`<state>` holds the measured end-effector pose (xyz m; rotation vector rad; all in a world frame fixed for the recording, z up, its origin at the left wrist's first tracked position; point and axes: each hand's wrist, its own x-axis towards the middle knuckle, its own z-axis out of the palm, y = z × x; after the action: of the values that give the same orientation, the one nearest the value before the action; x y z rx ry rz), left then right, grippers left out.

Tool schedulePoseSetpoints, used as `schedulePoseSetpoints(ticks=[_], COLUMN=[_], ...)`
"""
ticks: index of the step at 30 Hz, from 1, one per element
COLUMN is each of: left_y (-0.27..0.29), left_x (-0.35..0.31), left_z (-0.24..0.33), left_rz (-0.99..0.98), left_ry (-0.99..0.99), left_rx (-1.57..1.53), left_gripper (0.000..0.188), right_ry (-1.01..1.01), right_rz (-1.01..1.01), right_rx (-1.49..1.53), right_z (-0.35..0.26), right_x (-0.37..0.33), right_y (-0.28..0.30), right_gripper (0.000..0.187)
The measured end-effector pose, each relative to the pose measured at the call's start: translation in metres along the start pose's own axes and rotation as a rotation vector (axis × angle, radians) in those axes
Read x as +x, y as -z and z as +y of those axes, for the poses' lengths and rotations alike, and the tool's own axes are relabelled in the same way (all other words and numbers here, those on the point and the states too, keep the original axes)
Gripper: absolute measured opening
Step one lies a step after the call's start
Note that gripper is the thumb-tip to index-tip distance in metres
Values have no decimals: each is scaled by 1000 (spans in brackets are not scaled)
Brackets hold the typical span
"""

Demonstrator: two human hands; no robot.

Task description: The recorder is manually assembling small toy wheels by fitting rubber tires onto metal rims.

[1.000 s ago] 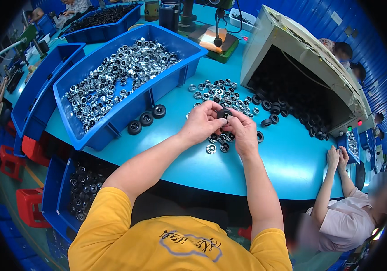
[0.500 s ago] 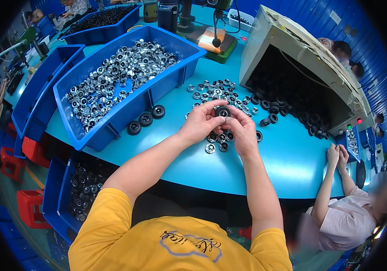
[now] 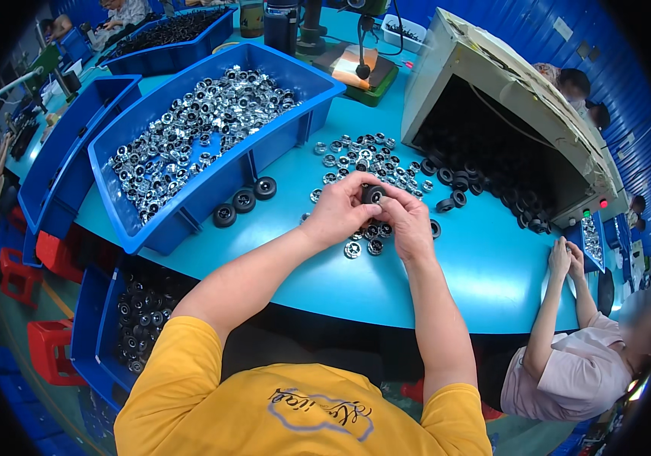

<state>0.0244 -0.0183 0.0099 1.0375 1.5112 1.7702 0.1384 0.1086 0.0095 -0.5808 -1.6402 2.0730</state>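
Both hands meet just above the middle of the frame, over the teal table point(image 3: 492, 273). The left hand point(image 3: 338, 215) and the right hand point(image 3: 409, 224) pinch one small black wheel point(image 3: 372, 194) between them, thumbs and forefingers closed on its rim from either side, the other fingers curled underneath. The wheel is lifted clear of the tabletop, at the top of the two hands.

Compared with a second ago almost nothing has shifted: the hands sit at the same spot, the grip is the same, and only the fingertips seem to have worked slightly around the wheel. That reads as fine fitting or pressing at the wheel itself, not a pick-up or a put-down; whether a metal piece is already seated in it I cannot tell, since the fingers hide its centre.

Just below the hands lie a few loose silver bearings point(image 3: 363, 245), and a wider scatter of the same silver pieces point(image 3: 363, 156) spreads above them toward upper centre. Three finished-looking black wheels point(image 3: 244, 201) stand in a row left of the hands, touching the wall of a big blue bin point(image 3: 211, 194) heaped with silver parts. More black wheels spill from the open beige hopper point(image 3: 508, 83) at upper right. At lower right another person's hands point(image 3: 566, 258) rest on the table edge, well apart from the work.
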Motion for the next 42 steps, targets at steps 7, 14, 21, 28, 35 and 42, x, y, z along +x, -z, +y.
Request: schedulePoseSetpoints(ticks=[7, 14, 21, 28, 35, 42], left_y=[18, 18, 17, 17, 19, 17], left_x=[5, 5, 5, 5, 5, 5], left_z=[1, 0, -4, -4, 5, 4], left_rz=[-109, -67, -72, -49, -129, -146], left_ry=[166, 188, 148, 152, 95, 59], left_rx=[-393, -450, -461, -398, -332, -350], left_gripper=[39, 35, 36, 36, 40, 53], right_ry=[20, 18, 2, -52, -53, -47], right_rz=[-84, -90, -66, -70, -78, -66], right_rx=[111, 130, 171, 223, 294, 312], right_z=[-12, -11, -8, -10, -8, -7], right_x=[-4, -3, -2, -2, 1, 0], right_y=[-4, -2, -2, -2, 2, 2], right_gripper=[32, 33, 34, 33, 35, 34])
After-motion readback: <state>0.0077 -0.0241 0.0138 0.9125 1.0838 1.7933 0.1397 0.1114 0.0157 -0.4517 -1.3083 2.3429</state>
